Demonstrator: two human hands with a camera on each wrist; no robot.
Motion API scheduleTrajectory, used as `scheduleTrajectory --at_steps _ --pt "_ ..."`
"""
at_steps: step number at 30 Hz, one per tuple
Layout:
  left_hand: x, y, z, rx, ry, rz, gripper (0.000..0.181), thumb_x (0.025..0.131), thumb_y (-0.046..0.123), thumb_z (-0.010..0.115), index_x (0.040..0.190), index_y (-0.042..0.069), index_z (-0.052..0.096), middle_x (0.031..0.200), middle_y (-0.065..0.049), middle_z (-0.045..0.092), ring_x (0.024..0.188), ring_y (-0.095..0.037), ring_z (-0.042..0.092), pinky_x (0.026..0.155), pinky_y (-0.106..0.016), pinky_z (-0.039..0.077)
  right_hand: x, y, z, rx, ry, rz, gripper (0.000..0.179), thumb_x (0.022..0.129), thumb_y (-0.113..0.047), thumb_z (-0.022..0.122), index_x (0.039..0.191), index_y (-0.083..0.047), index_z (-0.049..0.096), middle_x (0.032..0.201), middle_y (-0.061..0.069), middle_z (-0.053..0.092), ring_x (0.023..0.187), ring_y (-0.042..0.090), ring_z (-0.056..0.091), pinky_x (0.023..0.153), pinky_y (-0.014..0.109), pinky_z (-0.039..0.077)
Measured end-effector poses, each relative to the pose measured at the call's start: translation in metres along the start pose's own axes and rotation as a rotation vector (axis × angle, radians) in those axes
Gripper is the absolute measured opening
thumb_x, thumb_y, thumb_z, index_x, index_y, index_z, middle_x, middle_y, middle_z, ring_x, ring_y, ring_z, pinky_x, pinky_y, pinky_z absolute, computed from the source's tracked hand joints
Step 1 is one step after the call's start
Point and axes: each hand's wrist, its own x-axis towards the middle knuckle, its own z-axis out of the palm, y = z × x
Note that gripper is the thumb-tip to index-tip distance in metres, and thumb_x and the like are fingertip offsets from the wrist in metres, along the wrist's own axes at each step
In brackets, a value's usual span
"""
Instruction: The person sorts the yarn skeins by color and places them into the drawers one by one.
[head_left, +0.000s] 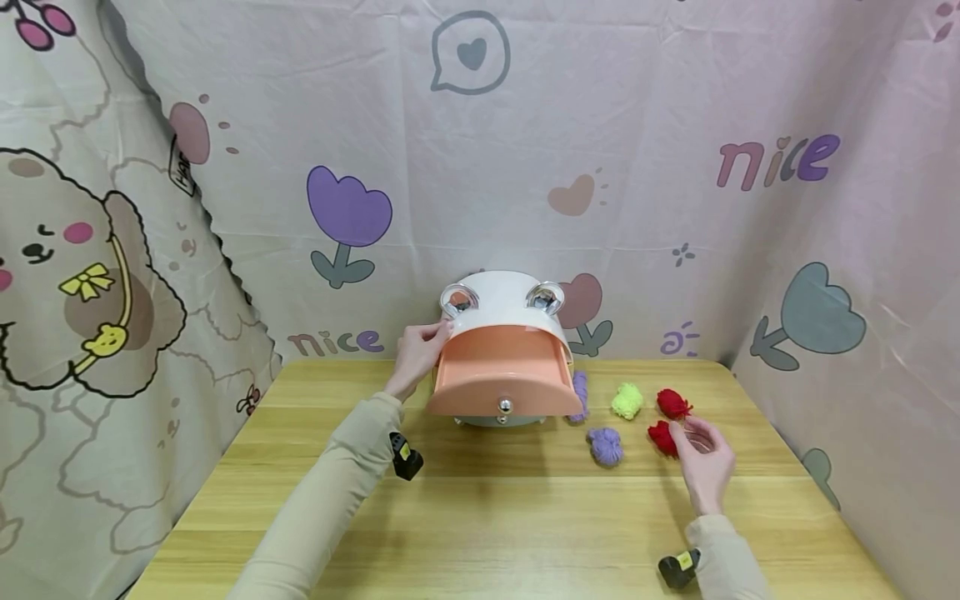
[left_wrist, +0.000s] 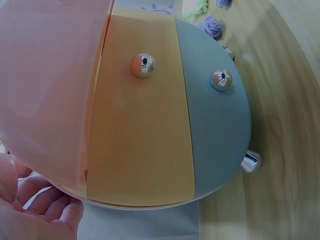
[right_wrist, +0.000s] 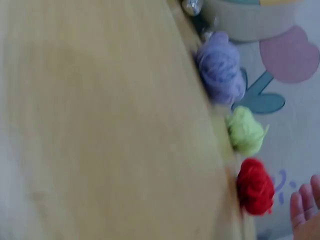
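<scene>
A small frog-shaped drawer cabinet stands at the back of the table, with its orange top drawer pulled out. My left hand holds the cabinet's left side; in the left wrist view its other fingers curl beside the shell. In the head view, my right hand pinches the nearer red yarn bundle between thumb and index finger. A second red yarn bundle lies just behind it. In the right wrist view only some fingers show; the pinch is outside that view.
Left of the red yarn lie a yellow-green yarn bundle, a purple yarn bundle and another purple one beside the cabinet. A printed cloth hangs behind the wooden table. Silver knobs project from the drawers.
</scene>
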Motion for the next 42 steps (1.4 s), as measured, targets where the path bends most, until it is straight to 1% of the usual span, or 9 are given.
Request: scheduleTrajectory --at_steps 3,7,9,15,20,27,32,35,42 --pt "0.000 0.000 0.001 0.001 -0.003 -0.002 0.043 0.101 0.036 0.060 0.135 0.011 0.065 0.138 -0.012 0.065 0.128 -0.030 0.060 0.105 -0.044 0.047 0.001 0.005 -0.007 -0.124 -0.015 0.025 0.035 0.086 -0.014 0.078 0.113 0.005 0.067 0.085 -0.032 0.058 0.081 -0.006 0.059 0.070 0.002 0.043" --pt "0.001 -0.001 0.001 -0.001 -0.005 -0.005 0.043 0.101 0.036 0.059 0.135 0.011 0.065 0.136 -0.013 0.066 0.125 -0.029 0.061 0.103 -0.043 0.048 0.002 0.008 -0.013 -0.206 -0.045 0.062 0.043 0.086 -0.020 0.078 0.120 0.003 0.065 0.093 -0.030 0.054 0.091 0.005 0.055 0.073 0.001 0.040" --pt "0.001 -0.001 0.001 -0.002 -0.004 -0.006 0.042 0.101 0.036 0.059 0.134 0.011 0.065 0.136 -0.013 0.066 0.124 -0.029 0.062 0.101 -0.041 0.048 0.003 0.008 -0.014 -0.233 -0.061 0.082 0.045 0.086 -0.022 0.078 0.123 0.001 0.064 0.099 -0.024 0.055 0.093 0.007 0.054 0.072 0.001 0.039" --pt "0.000 0.000 0.001 0.003 -0.004 -0.005 0.042 0.101 0.036 0.060 0.135 0.011 0.065 0.137 -0.013 0.065 0.124 -0.029 0.062 0.100 -0.041 0.048 0.006 0.010 -0.018 -0.310 -0.122 0.150 0.053 0.087 -0.029 0.078 0.130 -0.003 0.062 0.121 0.006 0.060 0.095 0.006 0.051 0.071 0.003 0.038" --pt "0.001 -0.001 0.001 0.000 -0.002 -0.004 0.043 0.100 0.036 0.060 0.134 0.011 0.065 0.138 -0.012 0.065 0.124 -0.029 0.062 0.101 -0.041 0.049 0.008 0.011 -0.019 -0.348 -0.204 0.203 0.061 0.088 -0.032 0.078 0.137 -0.003 0.057 0.133 0.015 0.058 0.096 0.004 0.049 0.070 0.005 0.037" --pt "0.001 0.000 0.001 -0.002 -0.003 0.003 0.042 0.100 0.036 0.060 0.134 0.011 0.065 0.138 -0.011 0.065 0.126 -0.029 0.062 0.102 -0.042 0.049 0.010 0.012 -0.019 -0.377 -0.285 0.239 0.067 0.088 -0.033 0.077 0.142 -0.003 0.052 0.137 0.017 0.057 0.090 -0.006 0.046 0.070 0.007 0.039" --pt "0.001 -0.001 0.001 0.003 -0.002 0.007 0.042 0.101 0.035 0.059 0.134 0.011 0.065 0.138 -0.012 0.064 0.124 -0.028 0.063 0.097 -0.038 0.049 0.011 0.012 -0.017 -0.394 -0.318 0.232 0.068 0.088 -0.031 0.077 0.143 0.000 0.050 0.140 0.022 0.055 0.099 0.002 0.047 0.071 0.004 0.036" --pt "0.001 -0.001 0.001 0.005 -0.004 0.006 0.042 0.101 0.035 0.059 0.135 0.011 0.064 0.139 -0.011 0.064 0.124 -0.028 0.063 0.095 -0.036 0.049 0.011 0.011 -0.015 -0.398 -0.318 0.225 0.066 0.088 -0.028 0.077 0.142 0.002 0.050 0.140 0.024 0.056 0.100 0.004 0.048 0.071 0.002 0.035" --pt "0.001 -0.001 0.000 -0.005 -0.005 0.002 0.042 0.101 0.035 0.059 0.135 0.011 0.064 0.140 -0.012 0.063 0.127 -0.029 0.061 0.101 -0.041 0.049 0.012 0.012 -0.012 -0.400 -0.309 0.227 0.062 0.086 -0.021 0.078 0.137 0.005 0.053 0.135 0.029 0.057 0.098 0.006 0.049 0.069 0.003 0.036"
